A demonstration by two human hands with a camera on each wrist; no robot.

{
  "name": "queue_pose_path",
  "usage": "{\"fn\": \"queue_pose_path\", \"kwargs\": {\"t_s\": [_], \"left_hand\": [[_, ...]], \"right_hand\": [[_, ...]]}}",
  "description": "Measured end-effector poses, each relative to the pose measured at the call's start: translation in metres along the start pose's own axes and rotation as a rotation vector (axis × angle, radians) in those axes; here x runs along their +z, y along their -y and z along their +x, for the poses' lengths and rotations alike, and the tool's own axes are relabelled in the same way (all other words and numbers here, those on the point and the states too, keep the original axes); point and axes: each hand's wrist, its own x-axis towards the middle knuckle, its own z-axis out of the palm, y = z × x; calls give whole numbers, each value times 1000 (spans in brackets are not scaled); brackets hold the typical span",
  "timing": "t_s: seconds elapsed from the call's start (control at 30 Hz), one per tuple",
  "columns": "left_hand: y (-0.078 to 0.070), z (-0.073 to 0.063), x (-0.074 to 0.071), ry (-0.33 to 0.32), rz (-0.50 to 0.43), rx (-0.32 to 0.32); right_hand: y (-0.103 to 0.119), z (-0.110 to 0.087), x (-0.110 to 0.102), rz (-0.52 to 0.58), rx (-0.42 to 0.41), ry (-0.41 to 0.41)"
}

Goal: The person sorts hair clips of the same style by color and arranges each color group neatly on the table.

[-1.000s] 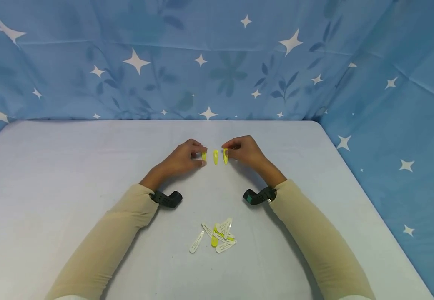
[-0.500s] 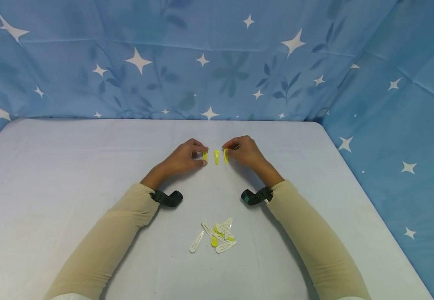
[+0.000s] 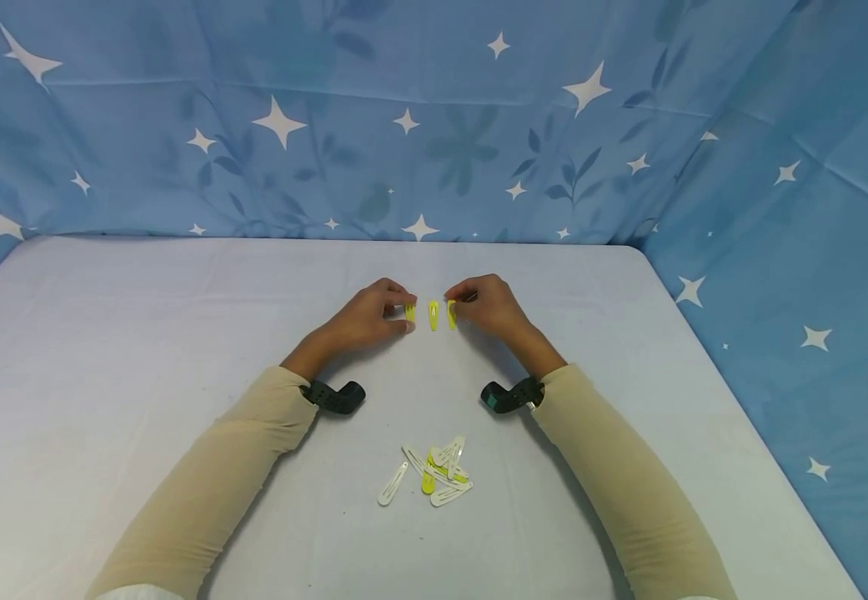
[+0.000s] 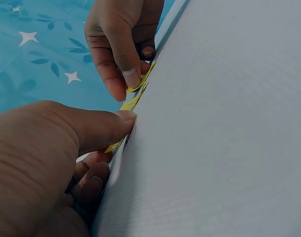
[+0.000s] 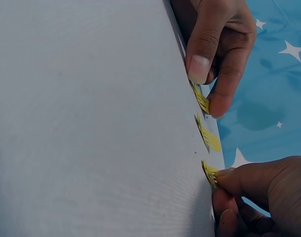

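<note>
Three yellow snap hair clips stand in a row near the far side of the white table. My left hand point(image 3: 368, 317) pinches the left clip point(image 3: 409, 313) end to end, thumb at the near end and a fingertip at the far end. The middle clip point(image 3: 434, 315) lies untouched between the hands. At the right of the row, my right hand point(image 3: 495, 308) pinches the right clip point(image 3: 452, 314) between thumb and fingers, which partly cover it. In the right wrist view, this clip point(image 5: 208, 173) is tilted up at the thumb tip.
Closer to me lies a loose pile of white hair clips point(image 3: 449, 496) with some yellow, including a yellow clip point(image 3: 428, 483). One white clip point(image 3: 392, 485) lies just left of the pile. A blue star-patterned curtain point(image 3: 328, 167) hangs behind and right of the table point(image 3: 178, 333).
My right wrist has shifted slightly left, its fingers still on the right clip. The left hand, middle clip and pile look almost the same.
</note>
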Motion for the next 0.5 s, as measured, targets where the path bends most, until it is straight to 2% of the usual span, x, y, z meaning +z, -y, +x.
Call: {"fn": "queue_pose_path", "kwargs": {"t_s": [0.5], "left_hand": [[0,-1,1,-7,17,11]], "right_hand": [[-5,-6,1,37,-32,-43]]}}
